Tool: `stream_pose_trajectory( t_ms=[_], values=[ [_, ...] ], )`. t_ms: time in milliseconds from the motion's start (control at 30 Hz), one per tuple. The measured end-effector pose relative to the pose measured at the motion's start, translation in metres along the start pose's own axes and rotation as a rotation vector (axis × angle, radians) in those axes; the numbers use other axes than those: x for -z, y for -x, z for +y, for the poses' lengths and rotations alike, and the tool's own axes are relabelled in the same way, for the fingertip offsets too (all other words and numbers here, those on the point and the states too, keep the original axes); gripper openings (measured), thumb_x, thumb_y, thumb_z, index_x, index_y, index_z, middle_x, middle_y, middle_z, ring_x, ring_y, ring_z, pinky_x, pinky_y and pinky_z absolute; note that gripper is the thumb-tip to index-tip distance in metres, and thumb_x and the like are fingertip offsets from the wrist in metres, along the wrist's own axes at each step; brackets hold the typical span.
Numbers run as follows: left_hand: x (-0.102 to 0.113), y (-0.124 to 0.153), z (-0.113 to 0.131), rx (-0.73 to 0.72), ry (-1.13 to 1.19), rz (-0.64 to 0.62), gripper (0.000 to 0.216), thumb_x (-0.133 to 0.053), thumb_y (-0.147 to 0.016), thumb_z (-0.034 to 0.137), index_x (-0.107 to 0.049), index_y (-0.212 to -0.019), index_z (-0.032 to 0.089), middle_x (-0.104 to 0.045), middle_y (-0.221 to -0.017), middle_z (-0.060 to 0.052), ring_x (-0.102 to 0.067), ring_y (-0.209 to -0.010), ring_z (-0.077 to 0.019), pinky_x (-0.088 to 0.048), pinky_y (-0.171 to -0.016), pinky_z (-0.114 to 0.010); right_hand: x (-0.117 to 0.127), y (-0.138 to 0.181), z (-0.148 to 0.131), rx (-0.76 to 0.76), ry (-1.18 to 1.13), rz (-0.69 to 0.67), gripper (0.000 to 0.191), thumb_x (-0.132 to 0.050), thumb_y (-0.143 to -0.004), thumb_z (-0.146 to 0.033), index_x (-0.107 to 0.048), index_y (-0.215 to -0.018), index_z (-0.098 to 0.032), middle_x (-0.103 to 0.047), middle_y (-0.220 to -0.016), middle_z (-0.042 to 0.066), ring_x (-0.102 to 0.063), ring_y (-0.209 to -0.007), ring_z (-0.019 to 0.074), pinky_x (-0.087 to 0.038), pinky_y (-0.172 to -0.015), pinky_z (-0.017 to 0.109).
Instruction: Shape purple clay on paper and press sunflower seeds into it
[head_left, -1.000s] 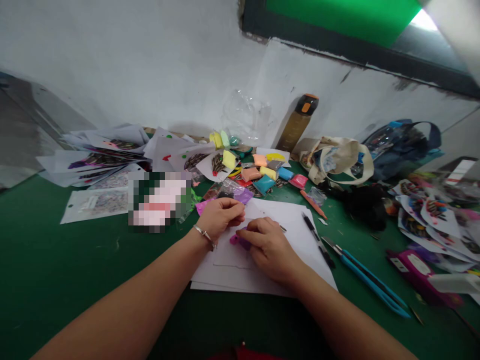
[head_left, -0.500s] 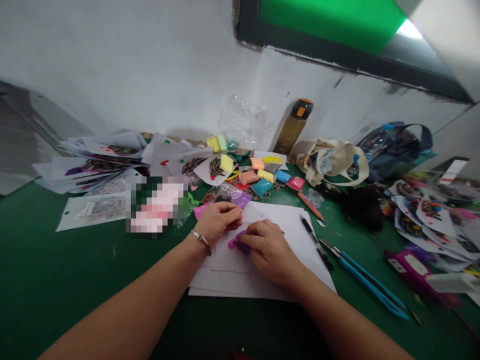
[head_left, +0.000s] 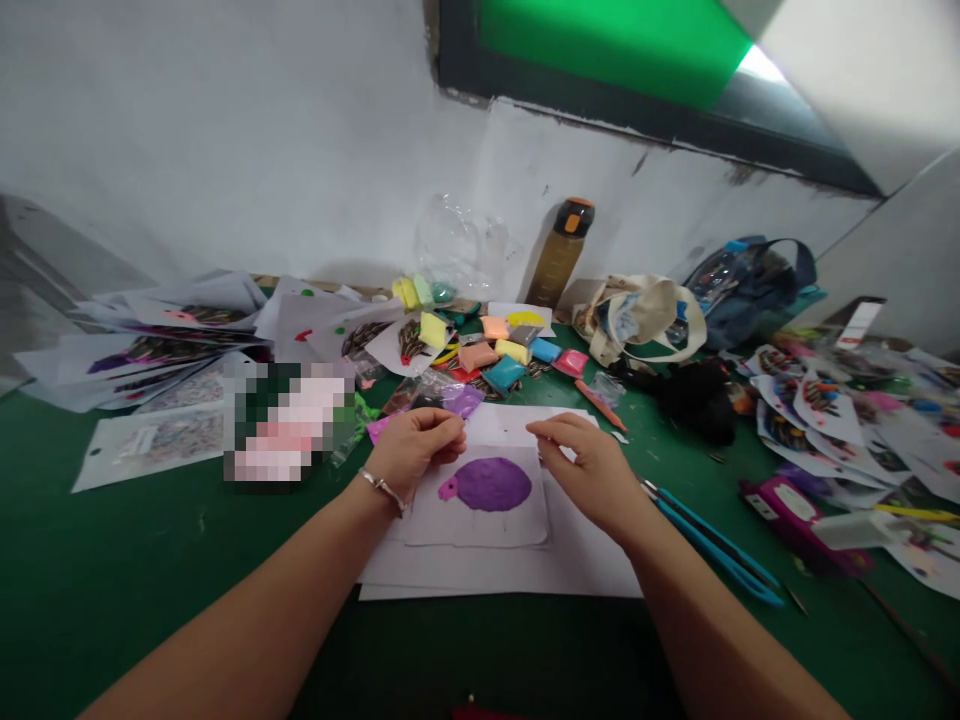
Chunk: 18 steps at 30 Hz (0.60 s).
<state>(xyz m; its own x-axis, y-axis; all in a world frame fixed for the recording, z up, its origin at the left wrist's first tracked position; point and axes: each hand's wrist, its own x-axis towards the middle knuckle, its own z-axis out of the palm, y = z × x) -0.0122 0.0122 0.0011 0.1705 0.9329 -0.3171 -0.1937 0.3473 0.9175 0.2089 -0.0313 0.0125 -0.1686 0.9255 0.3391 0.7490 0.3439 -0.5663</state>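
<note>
On a small white card [head_left: 480, 532] lies a flat purple clay oval [head_left: 495, 484] with a pink clay head [head_left: 448, 488] on its left end. The head bears a dark dot, and faint drawn lines run below the oval. My left hand [head_left: 420, 447], wearing a bracelet, is closed in a pinch over the card's upper left. Raised above the upper right of the paper, my right hand [head_left: 585, 462] has its thumb and fingertips drawn together. Whatever either pinch holds is too small or hidden to make out. White sheets [head_left: 600, 560] lie underneath the card.
Colourful clay packets [head_left: 504, 374] are heaped behind the paper. Blue tweezers [head_left: 720, 550] and a magenta device [head_left: 787, 515] lie to the right. Stacked cards [head_left: 150, 350] stand at left, a bottle [head_left: 559, 255] by the wall, a cloth bag [head_left: 645, 315] at back right.
My right hand has lifted off the purple clay and moved up and right, uncovering the oval and pink head. My left hand keeps its pinch. The whole view has shifted slightly.
</note>
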Motion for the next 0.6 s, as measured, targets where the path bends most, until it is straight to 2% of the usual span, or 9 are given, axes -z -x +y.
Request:
stream_pose_trajectory(
  t_ms=[100, 267, 400, 600],
  values=[
    [0.000, -0.001, 0.000, 0.001, -0.013, 0.004, 0.039, -0.085, -0.054, 0.041, -0.067, -0.073, 0.012, -0.066, -0.064, -0.002, -0.060, -0.059, -0.0110, -0.049, -0.059, -0.023, 0.003, 0.002, 0.005, -0.078, 0.073, -0.124, 0.027, -0.049, -0.086, -0.016, -0.070, -0.102, -0.020, -0.067, -0.095, 0.005, -0.060, -0.090, 0.0188, -0.046, -0.083, 0.032],
    [0.000, -0.001, -0.001, -0.014, -0.036, -0.003, 0.039, -0.084, -0.055, 0.042, -0.067, -0.074, 0.012, -0.067, -0.066, -0.003, -0.061, -0.061, -0.0113, -0.050, -0.061, -0.023, -0.006, 0.001, 0.009, -0.098, 0.298, -0.176, 0.032, -0.047, -0.087, -0.013, -0.068, -0.109, -0.019, -0.065, -0.106, 0.009, -0.056, -0.103, 0.0228, -0.040, -0.091, 0.034],
    [0.000, -0.001, -0.003, -0.030, -0.053, -0.003, 0.038, -0.084, -0.056, 0.042, -0.068, -0.075, 0.013, -0.067, -0.066, -0.003, -0.061, -0.062, -0.0117, -0.050, -0.061, -0.023, -0.011, -0.001, 0.009, -0.078, 0.370, -0.241, 0.030, -0.046, -0.089, -0.015, -0.068, -0.109, -0.019, -0.066, -0.100, 0.009, -0.057, -0.097, 0.0223, -0.039, -0.086, 0.032],
    [0.000, -0.002, -0.006, -0.045, -0.078, -0.004, 0.038, -0.084, -0.058, 0.042, -0.068, -0.076, 0.013, -0.067, -0.066, -0.003, -0.061, -0.061, -0.0119, -0.050, -0.060, -0.023, -0.014, -0.003, 0.010, -0.079, 0.381, -0.247, 0.028, -0.045, -0.090, -0.017, -0.069, -0.103, -0.020, -0.066, -0.092, 0.007, -0.056, -0.092, 0.0207, -0.037, -0.082, 0.030]
  ],
)
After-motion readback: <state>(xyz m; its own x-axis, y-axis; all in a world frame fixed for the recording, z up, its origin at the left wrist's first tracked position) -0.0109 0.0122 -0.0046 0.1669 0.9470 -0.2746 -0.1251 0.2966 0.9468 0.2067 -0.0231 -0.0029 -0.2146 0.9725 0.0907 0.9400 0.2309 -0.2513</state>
